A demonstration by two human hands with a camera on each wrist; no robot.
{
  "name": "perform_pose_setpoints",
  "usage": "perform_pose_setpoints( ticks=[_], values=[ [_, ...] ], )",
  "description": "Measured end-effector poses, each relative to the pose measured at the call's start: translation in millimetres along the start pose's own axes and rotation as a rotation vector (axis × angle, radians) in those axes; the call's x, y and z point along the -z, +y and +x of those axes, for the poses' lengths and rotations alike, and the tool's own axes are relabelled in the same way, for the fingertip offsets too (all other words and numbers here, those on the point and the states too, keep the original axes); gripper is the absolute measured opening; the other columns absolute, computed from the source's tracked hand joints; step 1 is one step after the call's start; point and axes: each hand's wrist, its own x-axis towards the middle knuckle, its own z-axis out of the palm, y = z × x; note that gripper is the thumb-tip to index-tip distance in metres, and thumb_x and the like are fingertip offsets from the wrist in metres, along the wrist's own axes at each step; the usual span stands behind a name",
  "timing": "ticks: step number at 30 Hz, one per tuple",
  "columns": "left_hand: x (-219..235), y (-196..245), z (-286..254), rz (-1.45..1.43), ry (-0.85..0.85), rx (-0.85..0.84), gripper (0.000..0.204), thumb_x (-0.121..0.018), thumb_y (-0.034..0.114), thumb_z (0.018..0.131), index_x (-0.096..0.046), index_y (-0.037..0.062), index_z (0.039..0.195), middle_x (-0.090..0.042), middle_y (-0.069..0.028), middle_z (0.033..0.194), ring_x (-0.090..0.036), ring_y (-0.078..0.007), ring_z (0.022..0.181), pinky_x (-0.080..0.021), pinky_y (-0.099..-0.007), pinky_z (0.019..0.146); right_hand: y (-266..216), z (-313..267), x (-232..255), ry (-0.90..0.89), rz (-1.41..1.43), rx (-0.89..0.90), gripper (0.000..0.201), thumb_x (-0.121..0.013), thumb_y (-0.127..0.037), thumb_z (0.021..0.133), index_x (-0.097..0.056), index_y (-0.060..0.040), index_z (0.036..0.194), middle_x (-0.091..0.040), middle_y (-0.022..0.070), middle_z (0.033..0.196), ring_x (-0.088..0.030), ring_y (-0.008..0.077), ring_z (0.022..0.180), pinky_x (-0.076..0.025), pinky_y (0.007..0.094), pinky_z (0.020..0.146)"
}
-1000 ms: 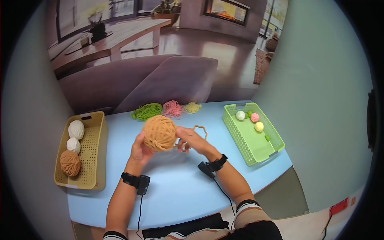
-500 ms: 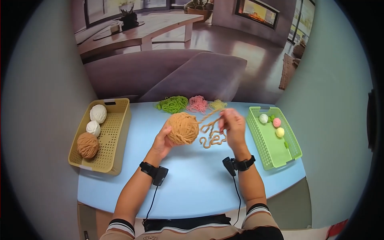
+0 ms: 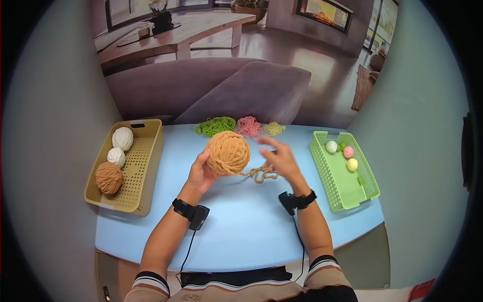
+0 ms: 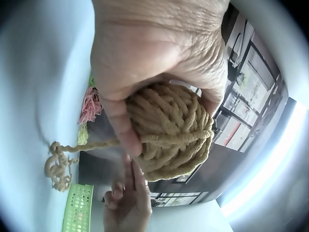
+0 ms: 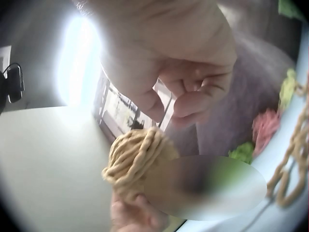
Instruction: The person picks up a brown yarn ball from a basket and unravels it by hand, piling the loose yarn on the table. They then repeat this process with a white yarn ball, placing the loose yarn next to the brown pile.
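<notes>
In the head view my left hand (image 3: 201, 173) grips a large tan yarn ball (image 3: 228, 152) above the table. From the ball's underside a loose tan strand (image 3: 264, 174) runs right and lies in loops on the table. My right hand (image 3: 282, 160) is just right of the ball, fingers extended toward it, with no yarn visible in them. The left wrist view shows thumb and fingers of the left hand (image 4: 159, 53) around the ball (image 4: 169, 125). In the right wrist view the right hand (image 5: 178, 63) has bent fingers, apart from the ball (image 5: 137, 159).
A tan basket (image 3: 143, 173) at the left holds two white balls and a brown yarn ball (image 3: 108, 177). At the right, a green basket (image 3: 327, 181) contains several small items. Green (image 3: 216, 126), pink (image 3: 248, 127) and pale yellow yarn (image 3: 273, 129) lie along the back edge.
My right hand has let go of the raised strand and moved left toward the ball. The ball has turned and risen slightly in my left hand, and fewer loops of tan strand show beside it.
</notes>
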Motion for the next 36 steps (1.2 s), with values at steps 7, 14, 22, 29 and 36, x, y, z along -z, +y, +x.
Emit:
perform_pose_setpoints(
  ticks=[7, 14, 22, 29, 36],
  values=[
    [-6, 6, 2, -0.038, 0.011, -0.092, 0.077, -0.06, 0.059, 0.091, -0.041, 0.0121, 0.148, -0.055, -0.0114, 0.143, -0.057, -0.0273, 0.128, -0.052, -0.0478, 0.102, -4, -18, -66, -0.25, 0.262, -0.074, 0.053, -0.06, -0.034, 0.101, -0.05, -0.0037, 0.142, -0.068, 0.0088, 0.108, -0.065, 0.0108, 0.068, -0.051, 0.0239, 0.051],
    [5, -5, 6, -0.033, 0.024, -0.104, 0.081, -0.06, 0.063, 0.092, -0.038, 0.0115, 0.15, -0.055, -0.0119, 0.143, -0.056, -0.0282, 0.13, -0.05, -0.048, 0.106, -22, -28, -61, -0.302, 0.086, 0.043, 0.027, -0.059, -0.024, 0.102, -0.065, -0.0024, 0.115, -0.062, 0.0018, 0.07, -0.056, 0.0074, 0.057, -0.049, 0.0238, 0.051],
    [3, -14, -2, 0.05, -0.078, 0.039, 0.085, -0.065, 0.056, 0.09, -0.032, 0.013, 0.155, -0.05, -0.01, 0.148, -0.053, -0.0268, 0.133, -0.051, -0.0485, 0.103, -55, -29, -14, 0.183, 0.606, 0.17, 0.025, -0.054, -0.026, 0.105, -0.064, -0.0049, 0.098, -0.062, 0.0031, 0.07, -0.055, 0.0074, 0.053, -0.046, 0.0218, 0.047],
    [-8, -14, -5, 0.04, -0.139, 0.054, 0.087, -0.066, 0.054, 0.089, -0.03, 0.0117, 0.156, -0.048, -0.0107, 0.149, -0.051, -0.0265, 0.135, -0.05, -0.0484, 0.105, 57, 19, 61, 0.534, -0.14, 0.178, 0.027, -0.058, -0.026, 0.102, -0.066, -0.0034, 0.114, -0.07, 0.0063, 0.086, -0.06, 0.0096, 0.055, -0.047, 0.0222, 0.047],
    [-14, -10, -6, -0.003, -0.133, 0.048, 0.086, -0.068, 0.056, 0.088, -0.034, 0.0116, 0.154, -0.05, -0.0107, 0.148, -0.052, -0.0265, 0.135, -0.046, -0.0479, 0.108, -7, -1, 10, -0.023, 0.207, 0.007, 0.049, -0.061, -0.034, 0.101, -0.057, -0.0044, 0.139, -0.069, 0.007, 0.111, -0.066, 0.0104, 0.072, -0.049, 0.0226, 0.048]
  ],
)
